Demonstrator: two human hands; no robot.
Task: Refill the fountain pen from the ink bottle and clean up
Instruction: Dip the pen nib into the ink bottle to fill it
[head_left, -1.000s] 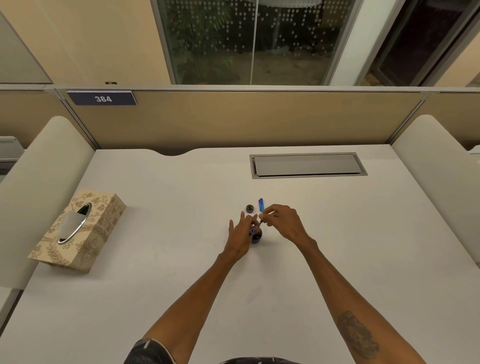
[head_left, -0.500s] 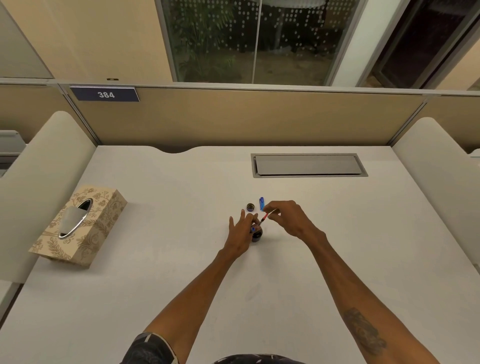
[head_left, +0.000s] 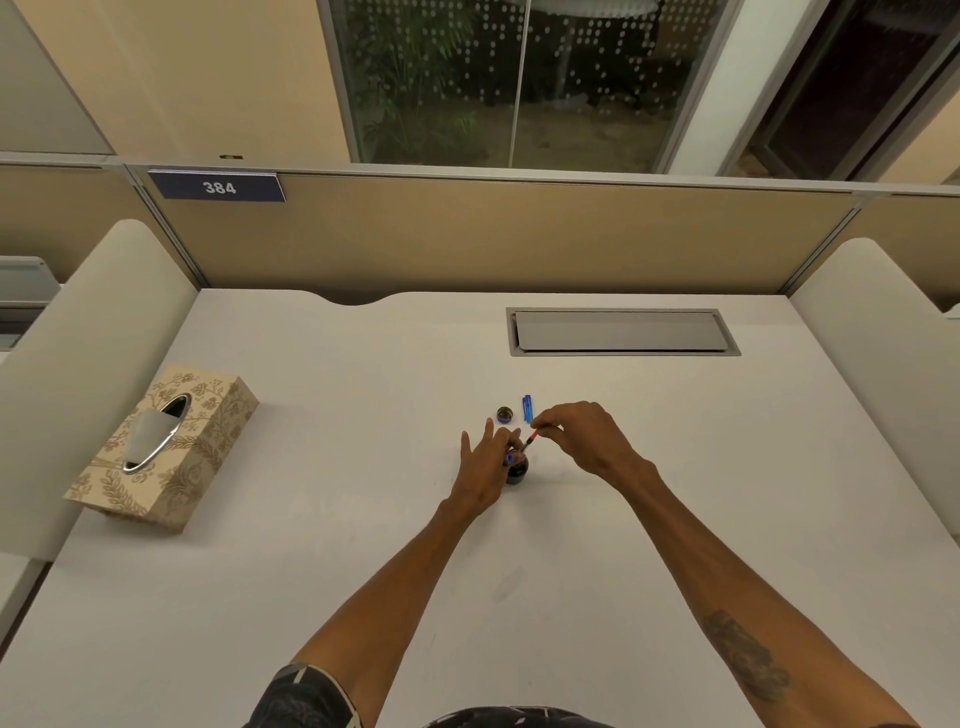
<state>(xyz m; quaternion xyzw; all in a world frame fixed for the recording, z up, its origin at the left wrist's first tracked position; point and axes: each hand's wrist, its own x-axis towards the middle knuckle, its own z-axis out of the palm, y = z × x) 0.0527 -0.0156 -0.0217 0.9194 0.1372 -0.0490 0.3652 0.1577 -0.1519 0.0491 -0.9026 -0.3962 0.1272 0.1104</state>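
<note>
A small dark ink bottle (head_left: 517, 471) stands open in the middle of the white desk (head_left: 332, 519). My left hand (head_left: 483, 467) grips its left side, some fingers spread. My right hand (head_left: 576, 441) pinches the upper end of a thin pen part with a red section (head_left: 531, 439), tilted with its lower end dipped in the bottle's mouth. Behind the bottle lie the bottle's round cap (head_left: 504, 414) and a blue pen piece (head_left: 528, 408).
A patterned tissue box (head_left: 171, 447) sits at the left of the desk. A grey cable hatch (head_left: 621, 332) is set into the desk at the back right. Padded dividers flank both sides and a partition with a "384" sign (head_left: 218, 186) closes the back.
My right hand has drawn slightly back and right along the pen part; the hands otherwise stay at the bottle. The view has shifted a little.
</note>
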